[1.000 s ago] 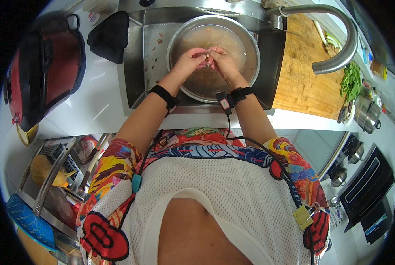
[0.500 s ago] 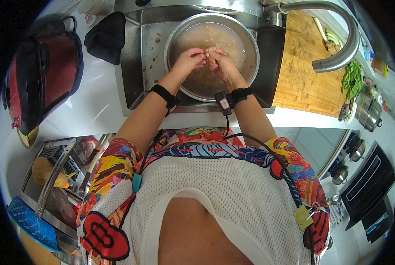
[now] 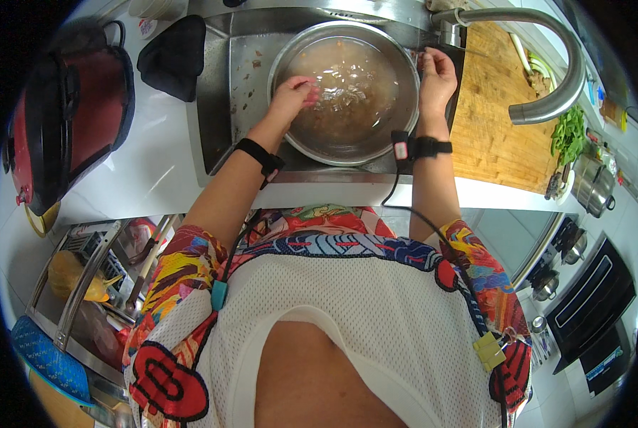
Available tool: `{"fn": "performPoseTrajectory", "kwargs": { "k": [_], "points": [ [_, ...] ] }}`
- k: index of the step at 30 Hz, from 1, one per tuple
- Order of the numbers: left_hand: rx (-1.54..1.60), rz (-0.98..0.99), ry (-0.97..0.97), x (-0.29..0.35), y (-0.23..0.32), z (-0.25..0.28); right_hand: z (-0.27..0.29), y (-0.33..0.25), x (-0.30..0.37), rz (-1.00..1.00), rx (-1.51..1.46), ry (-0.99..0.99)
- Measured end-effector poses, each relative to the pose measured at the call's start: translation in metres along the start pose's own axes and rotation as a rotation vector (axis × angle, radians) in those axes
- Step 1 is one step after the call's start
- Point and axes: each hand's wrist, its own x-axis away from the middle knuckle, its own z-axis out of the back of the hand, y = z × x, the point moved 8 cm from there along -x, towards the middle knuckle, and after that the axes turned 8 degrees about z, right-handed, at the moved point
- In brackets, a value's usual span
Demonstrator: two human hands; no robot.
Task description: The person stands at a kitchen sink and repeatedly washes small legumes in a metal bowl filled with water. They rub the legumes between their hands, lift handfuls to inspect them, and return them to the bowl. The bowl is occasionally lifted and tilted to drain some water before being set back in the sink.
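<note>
A wide round metal basin point(image 3: 285, 132) stands in the sink, holding cloudy water point(image 3: 354, 93) with ripples and many small pale and brownish pieces below the surface. My left hand point(image 3: 295, 95) hangs over the basin's left side, its fingers curled together; whatever they hold, if anything, is hidden. Beyond the right rim, above the sink's right side, my right hand point(image 3: 438, 75) is closed, with thumb and fingertips pinched together. What lies in that pinch is too small to make out.
Dark brown scraps lie on the metal sink point(image 3: 242, 107). To the right are a wooden cutting board point(image 3: 501, 114), leafy greens point(image 3: 568, 135) and the curved faucet point(image 3: 583, 64). A red appliance point(image 3: 94, 121) and a black cloth point(image 3: 171, 58) occupy the left counter.
My hands have separated from their meeting point over the basin. The right moved right, past the rim; the left drew slightly left. Fresh ripples show on the water.
</note>
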Motion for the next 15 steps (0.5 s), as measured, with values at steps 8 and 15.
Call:
{"fn": "performPoseTrajectory", "kwargs": {
  "k": [8,15],
  "points": [
    [-0.011,-0.025,0.012,-0.001,-0.005,0.005,0.012,0.024,-0.009,0.182,0.642,0.03],
    [-0.04,-0.029,0.034,0.001,-0.003,0.01,-0.12,0.05,0.024,0.025,0.43,-0.469]
  ]
}}
